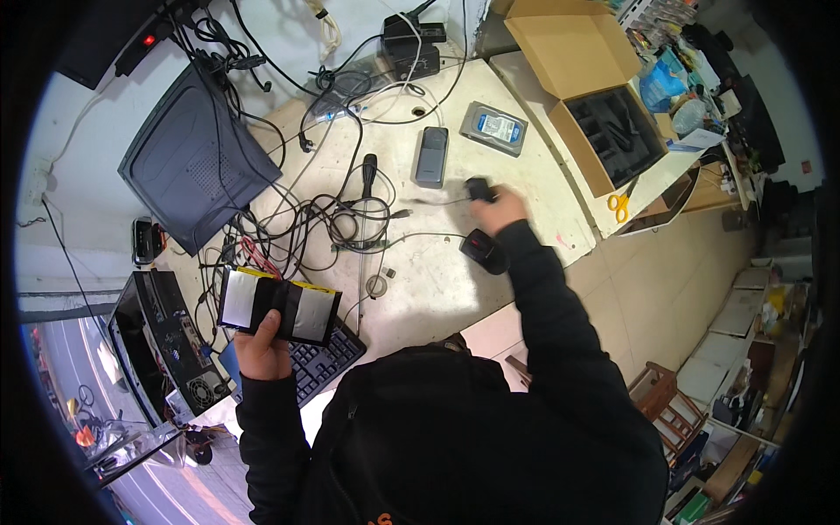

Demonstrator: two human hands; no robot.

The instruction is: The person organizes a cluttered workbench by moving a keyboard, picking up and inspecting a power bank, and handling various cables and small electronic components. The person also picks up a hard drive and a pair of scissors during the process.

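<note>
My left hand (pixel 262 352) grips a flat battery pack (pixel 311 313) with silver cells, black borders and yellow tape, thumb on its face. It is over a black keyboard (pixel 319 367). Above the table on the right, my right hand (pixel 499 210) is closed around a small dark object (pixel 479 189); motion blur hides its kind, and a thin grey streak runs left from it. Just below that hand lies a black mouse (pixel 484 252). Farther up the table are a grey handheld device (pixel 431 157) and a hard drive (pixel 493 129).
Tangled black cables (pixel 306 214) cover the table's left part, with a black-handled screwdriver (pixel 370 175) among them. A monitor's back (pixel 197 162) and an opened computer case (pixel 179 350) stand left. At right are a cardboard box (pixel 573 140) with black foam and yellow scissors (pixel 619 206).
</note>
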